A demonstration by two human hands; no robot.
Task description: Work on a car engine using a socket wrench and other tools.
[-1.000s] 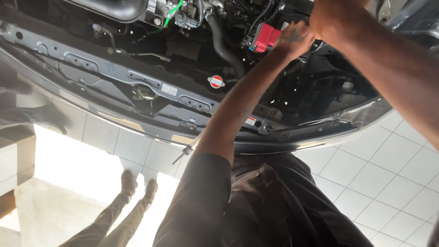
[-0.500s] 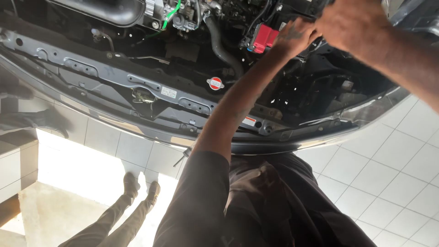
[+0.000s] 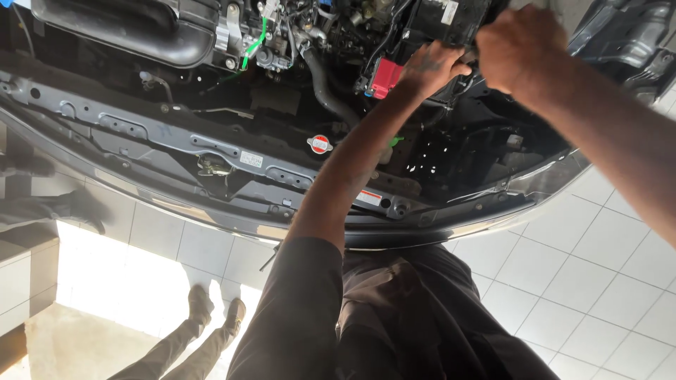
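Note:
I lean over a car's open engine bay. My left hand (image 3: 435, 67) reaches up from my dark-sleeved arm and curls its fingers on a dark piece (image 3: 467, 55) beside the red terminal cover (image 3: 385, 76) of the black battery (image 3: 442, 17). My right hand (image 3: 521, 46) comes in from the right as a closed fist, pressed close against the left hand on the same dark piece. What exactly that piece is stays hidden by the fingers.
A grey front crossmember (image 3: 176, 141) runs across the bay, with a red-and-white radiator cap (image 3: 320, 144) and a black hose (image 3: 324, 84) behind it. The car's front edge (image 3: 422, 236) is at my waist. Another person's legs and shoes (image 3: 211, 313) stand on the white tile floor (image 3: 563, 267).
My right hand has dropped lower and closer to the left hand. The left hand has stayed by the red cover.

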